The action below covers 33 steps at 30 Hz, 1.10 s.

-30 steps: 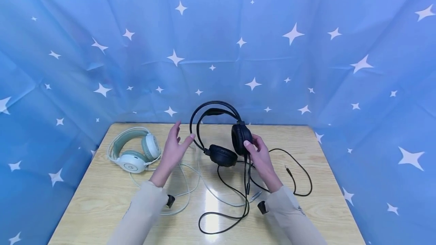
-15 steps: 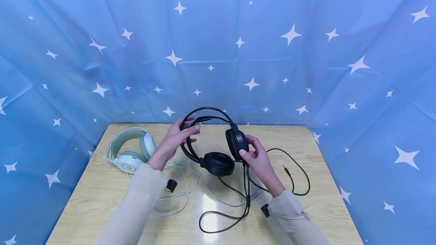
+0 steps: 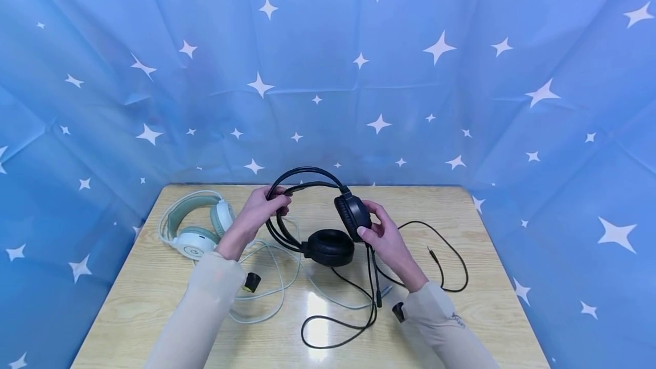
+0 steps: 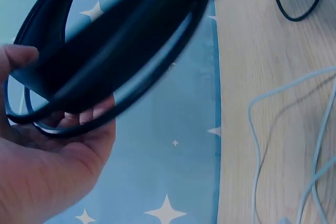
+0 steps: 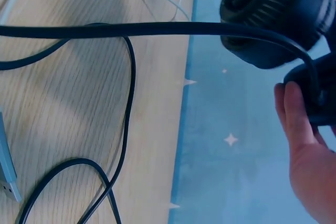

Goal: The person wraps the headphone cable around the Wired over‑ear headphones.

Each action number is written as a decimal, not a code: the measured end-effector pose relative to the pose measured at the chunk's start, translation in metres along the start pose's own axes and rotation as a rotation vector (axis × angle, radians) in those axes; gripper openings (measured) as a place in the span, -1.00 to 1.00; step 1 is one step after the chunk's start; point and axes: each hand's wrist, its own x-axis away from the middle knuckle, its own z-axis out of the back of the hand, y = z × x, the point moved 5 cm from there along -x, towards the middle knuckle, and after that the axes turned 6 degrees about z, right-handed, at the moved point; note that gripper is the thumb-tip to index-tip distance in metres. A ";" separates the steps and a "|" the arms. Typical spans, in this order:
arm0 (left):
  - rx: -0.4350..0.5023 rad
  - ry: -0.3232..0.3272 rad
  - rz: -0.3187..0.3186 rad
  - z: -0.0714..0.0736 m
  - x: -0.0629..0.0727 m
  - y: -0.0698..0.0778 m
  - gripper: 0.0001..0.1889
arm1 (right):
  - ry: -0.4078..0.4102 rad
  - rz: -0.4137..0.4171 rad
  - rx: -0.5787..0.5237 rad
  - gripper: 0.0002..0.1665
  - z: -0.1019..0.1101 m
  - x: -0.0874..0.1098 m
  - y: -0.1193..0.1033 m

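Both hands hold a pair of black over-ear headphones [image 3: 328, 247] above the table. My left hand [image 3: 258, 209] grips the headband at its left side, fingers curled round the thin outer bands and the padded strap, as the left wrist view shows. With thumb and fingers my right hand [image 3: 385, 238] holds the right ear cup [image 3: 353, 215] by its outer side. The left ear cup hangs lower, cushion upward. A black microphone boom [image 5: 157, 29] crosses the right wrist view, and black cable trails below onto the wood.
White-and-green headphones [image 3: 197, 244] lie at the table's left, their pale cable [image 3: 281, 278] looped across the middle. The black cable's plug [image 3: 431, 250] lies at the right. A pale USB plug [image 5: 7, 169] rests near the cables. Behind stands a blue star curtain [image 3: 328, 73].
My left hand has reached the headband and now grips it; before, it was open beside it. The black headphones have moved left and slightly down, with the right hand keeping its hold.
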 end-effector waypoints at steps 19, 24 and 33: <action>-0.202 -0.091 0.080 0.002 0.008 -0.012 -0.51 | -0.036 -0.046 0.084 -0.24 -0.004 0.005 -0.005; -0.100 -0.060 0.066 0.005 0.010 -0.012 -0.76 | -0.057 -0.058 0.100 -0.22 -0.006 0.005 -0.005; 0.235 0.013 -0.115 0.001 0.014 -0.005 -0.91 | -0.094 -0.050 0.054 -0.18 -0.011 0.002 -0.007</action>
